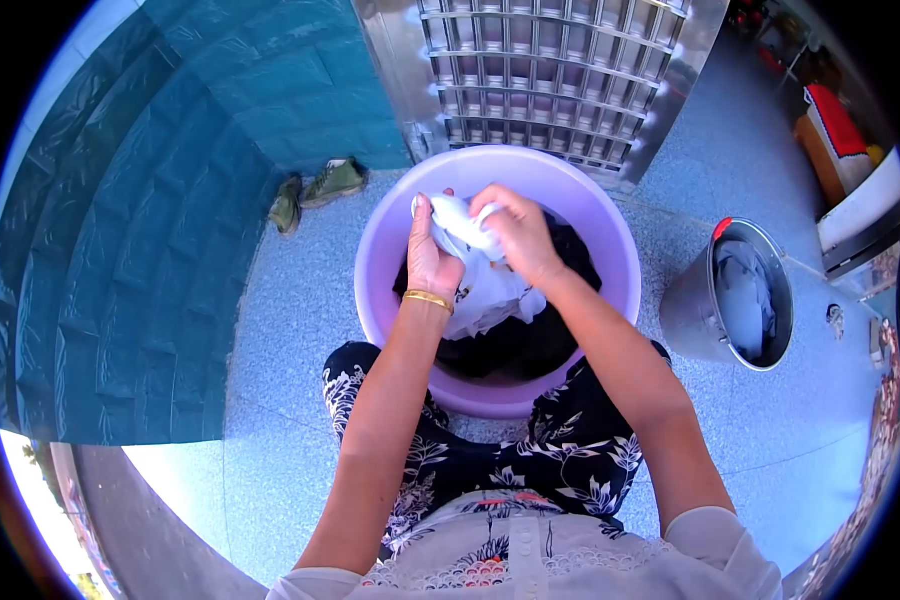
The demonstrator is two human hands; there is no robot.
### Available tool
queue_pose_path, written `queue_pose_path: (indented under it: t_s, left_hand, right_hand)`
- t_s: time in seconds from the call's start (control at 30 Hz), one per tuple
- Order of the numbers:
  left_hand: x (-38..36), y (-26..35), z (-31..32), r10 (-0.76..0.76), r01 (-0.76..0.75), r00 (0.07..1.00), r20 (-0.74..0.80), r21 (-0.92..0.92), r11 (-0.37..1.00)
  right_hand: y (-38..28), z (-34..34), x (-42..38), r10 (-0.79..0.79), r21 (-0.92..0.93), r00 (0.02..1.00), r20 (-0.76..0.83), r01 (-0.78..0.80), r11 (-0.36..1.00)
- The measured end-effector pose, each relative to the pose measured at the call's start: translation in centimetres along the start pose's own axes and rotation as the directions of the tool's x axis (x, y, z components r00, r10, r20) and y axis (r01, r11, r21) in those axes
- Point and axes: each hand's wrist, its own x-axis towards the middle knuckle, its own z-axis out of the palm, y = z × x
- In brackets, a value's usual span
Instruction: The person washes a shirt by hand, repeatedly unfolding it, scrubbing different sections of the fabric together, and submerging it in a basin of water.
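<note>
A white cloth garment [490, 290] is bunched between my two hands, its lower part hanging down into a large purple basin [620, 290]. My left hand [433, 258], with a gold bangle at the wrist, has its palm turned up and grips the cloth's left side. My right hand [522, 236] is closed on the top right of the bunched cloth. Dark wet-looking clothes [510, 350] lie in the basin under the white garment. What the folds hide between my palms does not show.
Right of the basin stands a metal bucket [685, 305] with light blue-grey cloth inside. A metal barred door [560, 75] rises behind the basin. Green shoes [332, 182] rest by the teal wall [150, 250]. My knees flank the basin. Furniture with a red cover [836, 120] is at far right.
</note>
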Motion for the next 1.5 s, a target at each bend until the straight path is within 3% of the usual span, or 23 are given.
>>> queue_pose_path:
  t_s: [0.07, 0.13, 0.2, 0.23, 0.27, 0.33, 0.47, 0.5, 0.53, 0.6, 0.67, 0.73, 0.77, 0.87, 0.93, 1.0, 1.03, 1.07, 1.13, 1.17, 1.33, 1.4, 1.5]
  left_hand:
    - [3.0, -0.3, -5.4, -0.418, 0.477, 0.859, 0.296, -0.165, 0.863]
    - [1.7, -0.9, -3.2, -0.283, 0.302, 0.932, 0.227, -0.056, 0.952]
    - [2.4, -3.1, -6.7, -0.226, 0.255, 0.864, 0.449, -0.003, 0.967]
    - [-0.4, -3.4, -4.9, -0.188, 0.248, 0.925, 0.331, -0.148, 0.958]
    - [-1.2, -3.7, -1.9, -0.208, 0.206, 0.978, 0.011, 0.1, 0.973]
    - [-1.0, -4.4, -2.3, -0.329, 0.323, 0.943, 0.04, 0.112, 0.94]
    - [-0.4, -3.2, -2.0, -0.33, 0.311, 0.937, 0.113, 0.16, 0.937]
    - [-1.0, -3.1, -0.6, -0.223, 0.233, 0.971, -0.088, 0.128, 0.964]
    - [0.6, -2.3, -3.4, -0.325, 0.314, 0.898, 0.296, 0.086, 0.946]
    - [2.2, -1.3, -5.2, -0.447, 0.466, 0.774, 0.449, 0.074, 0.882]
    - [1.6, -3.1, -5.7, -0.385, 0.39, 0.812, 0.438, 0.083, 0.917]
    - [-0.7, -3.7, -1.1, -0.24, 0.255, 0.964, -0.111, 0.154, 0.955]
    - [0.1, -3.9, -2.7, -0.45, 0.441, 0.882, 0.138, 0.096, 0.893]
    - [-0.9, -3.1, -1.8, -0.442, 0.433, 0.896, 0.055, 0.123, 0.893]
    - [0.3, -3.3, -3.3, -0.423, 0.417, 0.905, 0.04, 0.108, 0.903]
    - [3.8, -4.4, -8.6, 0.164, -0.185, 0.983, 0.087, 0.423, 0.887]
    - [4.3, -1.8, -7.7, -0.472, 0.455, 0.696, 0.541, 0.176, 0.873]
    - [3.7, -1.9, -7.3, -0.511, 0.524, 0.656, 0.555, 0.153, 0.838]
    - [1.2, -3.9, -5.8, -0.368, 0.424, 0.861, 0.351, -0.096, 0.901]
    - [-1.1, -3.5, -2.0, -0.302, 0.298, 0.953, 0.004, 0.153, 0.942]
    - [-1.6, -1.1, 0.4, -0.547, 0.496, 0.834, 0.066, 0.344, 0.797]
    - [-1.5, 0.2, 1.1, -0.428, 0.388, 0.902, 0.056, 0.327, 0.862]
    - [0.3, 0.7, -1.1, -0.408, 0.315, 0.895, 0.182, 0.391, 0.865]
  right_hand:
    - [-2.1, 4.3, -2.3, -0.502, -0.372, 0.851, 0.152, 0.52, 0.769]
    - [-3.3, 5.9, -4.3, -0.452, -0.431, 0.833, 0.32, 0.553, 0.713]
    - [0.5, 5.2, -3.2, -0.563, -0.585, 0.816, 0.128, 0.521, 0.622]
    - [1.9, 4.3, -2.0, -0.567, -0.615, 0.824, -0.004, 0.445, 0.651]
    - [2.5, 2.5, -0.8, -0.497, -0.732, 0.868, 0.007, 0.343, 0.588]
    - [3.8, 0.1, 0.9, -0.347, -0.784, 0.916, -0.201, 0.062, 0.618]
    - [3.9, 1.7, -0.1, -0.401, -0.704, 0.893, -0.203, 0.151, 0.694]
    - [2.7, 3.0, -1.1, -0.314, -0.719, 0.933, -0.174, 0.098, 0.688]
    - [1.4, 4.2, -2.3, -0.324, -0.709, 0.943, -0.079, 0.176, 0.683]
    - [-0.2, 6.2, -4.4, -0.471, -0.657, 0.875, 0.116, 0.423, 0.624]
    - [1.8, 4.9, -3.1, -0.495, -0.61, 0.869, 0.024, 0.405, 0.682]
    - [3.9, 2.1, -0.4, -0.511, -0.742, 0.859, -0.022, 0.328, 0.585]
    - [4.5, 0.6, 0.3, -0.444, -0.765, 0.89, -0.103, 0.214, 0.607]
    - [4.4, 0.8, 0.2, -0.409, -0.767, 0.892, -0.191, 0.124, 0.629]
    - [3.6, 2.4, -0.6, -0.497, -0.694, 0.839, -0.223, 0.221, 0.685]
    - [1.9, 5.8, -3.3, -0.493, -0.676, 0.868, -0.058, 0.329, 0.659]
    - [1.9, 5.8, -3.4, -0.491, -0.682, 0.869, -0.054, 0.328, 0.654]
    - [1.7, 5.7, -3.5, -0.561, -0.699, 0.828, 0.008, 0.405, 0.589]
    - [1.5, 4.5, -2.7, -0.568, -0.68, 0.822, -0.034, 0.397, 0.616]
    - [2.9, 2.7, -1.1, -0.596, -0.735, 0.798, -0.088, 0.352, 0.58]
    - [1.4, -1.3, 1.4, 0.092, -0.513, 0.962, -0.257, -0.217, 0.831]
    - [-0.2, -2.0, 1.2, 0.541, -0.089, 0.831, 0.127, -0.534, 0.841]
    - [-1.0, -3.6, 0.6, 0.582, -0.174, 0.666, 0.467, -0.576, 0.799]
